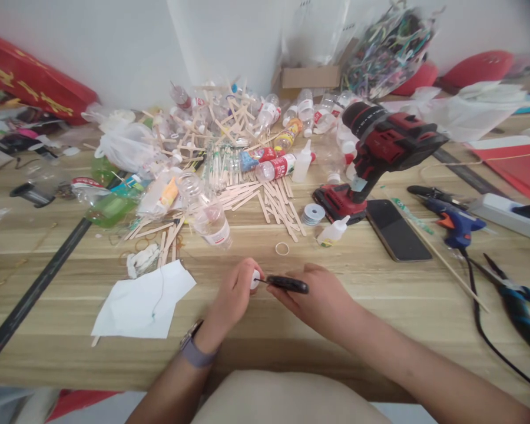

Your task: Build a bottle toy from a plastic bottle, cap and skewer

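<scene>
Near the table's front edge, my left hand [236, 294] is closed around a small white bottle cap [255, 279]. My right hand [320, 297] grips a black-handled pointed tool [287, 284], whose exact kind I cannot make out. Its thin dark tip meets the face of the cap; how deep it goes is not visible. Just beyond my hands lie a pale ring [282, 249] and a small glue bottle [333, 231]. A clear plastic bottle [207, 218] leans on its side to the upper left.
A red cordless drill [380, 147] stands on its battery beside a phone [397, 229]. Pliers [514, 300] and a blue glue gun [457, 221] lie at right. Wooden sticks [278, 206] and several bottles crowd the back. White paper [143, 303] lies at left.
</scene>
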### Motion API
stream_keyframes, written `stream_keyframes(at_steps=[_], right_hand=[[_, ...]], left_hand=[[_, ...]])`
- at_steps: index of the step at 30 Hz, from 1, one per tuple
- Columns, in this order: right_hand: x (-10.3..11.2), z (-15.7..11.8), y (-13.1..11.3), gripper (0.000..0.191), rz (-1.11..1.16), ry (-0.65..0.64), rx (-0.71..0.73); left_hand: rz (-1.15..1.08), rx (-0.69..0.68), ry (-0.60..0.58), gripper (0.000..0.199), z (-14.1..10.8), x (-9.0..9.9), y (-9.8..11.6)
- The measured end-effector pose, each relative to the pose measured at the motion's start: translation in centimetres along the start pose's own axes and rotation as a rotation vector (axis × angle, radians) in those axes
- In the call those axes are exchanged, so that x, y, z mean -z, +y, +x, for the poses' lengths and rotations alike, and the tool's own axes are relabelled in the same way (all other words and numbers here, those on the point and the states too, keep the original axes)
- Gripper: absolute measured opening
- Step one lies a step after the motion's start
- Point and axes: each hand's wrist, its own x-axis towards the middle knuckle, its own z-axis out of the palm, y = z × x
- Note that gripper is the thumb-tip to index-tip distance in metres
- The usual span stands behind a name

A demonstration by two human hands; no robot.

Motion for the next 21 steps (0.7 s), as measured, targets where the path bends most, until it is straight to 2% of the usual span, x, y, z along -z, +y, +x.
stream_keyframes(at_steps=[3, 5, 8, 13, 15, 16, 19, 20, 21], right_hand=[[-0.25, 0.1, -0.05, 0.021, 0.15, -0.034, -0.045], [-0.34, 0.18, -0.19, 0.023, 0.441, -0.133, -0.159], [-0.67, 0.21, -0.43, 0.039, 0.823, -0.332, -0.315], [-1.02, 0.3, -0.65, 0.05, 1.241, -0.485, -0.385], [-0.83, 0.36, -0.64, 0.049, 1.166, -0.457, -0.362], [-0.7, 0.38, -0.62, 0.045, 1.033, -0.381, -0.326], [-0.42, 0.31, -0.64, 0.03, 0.557, -0.025, -0.182], [-0.41, 0.26, -0.69, 0.027, 0.483, 0.031, -0.158], [-0.47, 0.19, -0.75, 0.027, 0.474, 0.025, -0.158]], left_hand=[[0.05, -0.048, 0.04, 0.036, -0.21, -0.18, 0.05], [0.088, -0.087, 0.083, 0.037, -0.42, -0.31, 0.05], [0.118, -0.144, 0.135, 0.037, -0.69, -0.39, -0.05], [0.125, -0.233, 0.195, 0.032, -0.91, -0.29, -0.2], [0.095, -0.219, 0.201, 0.033, -0.88, -0.25, -0.15], [0.073, -0.205, 0.193, 0.034, -0.84, -0.25, -0.1], [0.022, -0.167, 0.153, 0.037, -0.71, -0.32, -0.02], [0.017, -0.164, 0.15, 0.038, -0.68, -0.36, -0.04], [0.018, -0.167, 0.153, 0.037, -0.67, -0.41, -0.09]])
